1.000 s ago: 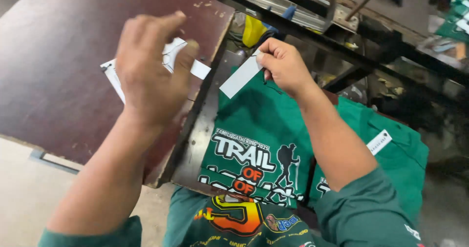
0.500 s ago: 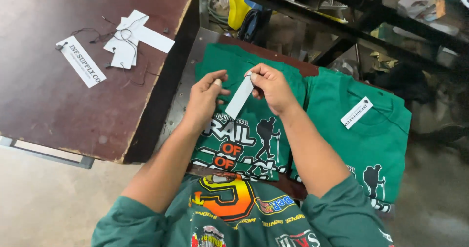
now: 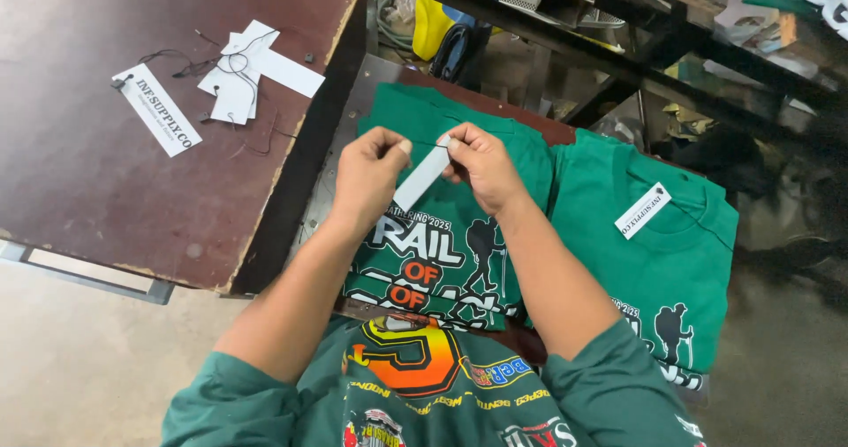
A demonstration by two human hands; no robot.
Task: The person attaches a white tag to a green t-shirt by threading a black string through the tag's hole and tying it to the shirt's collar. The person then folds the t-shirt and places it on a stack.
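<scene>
A narrow white paper tag (image 3: 422, 178) is held slantwise between both hands, just above the collar end of a folded green T-shirt (image 3: 459, 226) that lies on a dark board between the table and a second shirt. The tag's upper end is pinched by the thumb and forefinger of the right hand (image 3: 481, 166), which is closed on it; its lower part is gripped by the curled fingers of the left hand (image 3: 369, 175), also closed. A thin dark thread is seen at the upper end — whether it is tied cannot be told.

Just beside it, to the right, a second green T-shirt (image 3: 654, 244) is laid, with a white tag (image 3: 642, 209) resting below its collar.

To the left, on the brown table (image 3: 88, 191), loose white tags with dark strings (image 3: 243, 71) are scattered near the far edge — one printed tag (image 3: 156, 109) lies apart from them.
</scene>
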